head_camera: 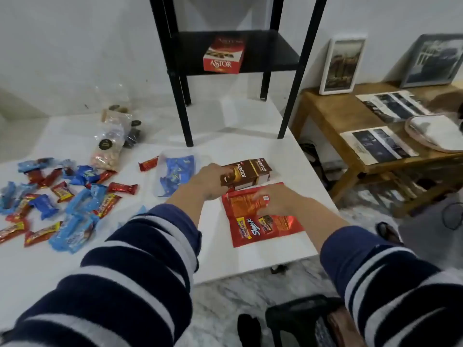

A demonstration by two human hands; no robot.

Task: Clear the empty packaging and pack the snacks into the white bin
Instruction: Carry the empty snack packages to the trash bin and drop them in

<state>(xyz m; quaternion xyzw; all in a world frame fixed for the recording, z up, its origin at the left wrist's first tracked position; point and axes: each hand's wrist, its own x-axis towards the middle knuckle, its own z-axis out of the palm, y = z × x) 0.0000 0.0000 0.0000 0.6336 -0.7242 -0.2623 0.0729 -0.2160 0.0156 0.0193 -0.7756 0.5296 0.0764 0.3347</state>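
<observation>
left hand (208, 180) fingers clamp brown box (246, 174), tips hidden | right hand (271, 200) fingers spread on red pouch (260, 216)

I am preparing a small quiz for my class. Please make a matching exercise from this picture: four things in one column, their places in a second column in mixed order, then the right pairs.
Things
1. Astor box
2. brown Nextar box
3. red flat pouch
4. framed picture

Places
A. on the wooden side table
B. under the right hand
C. on the black shelf
D. held by the left hand

Pairs: 1-C, 2-D, 3-B, 4-A
</observation>
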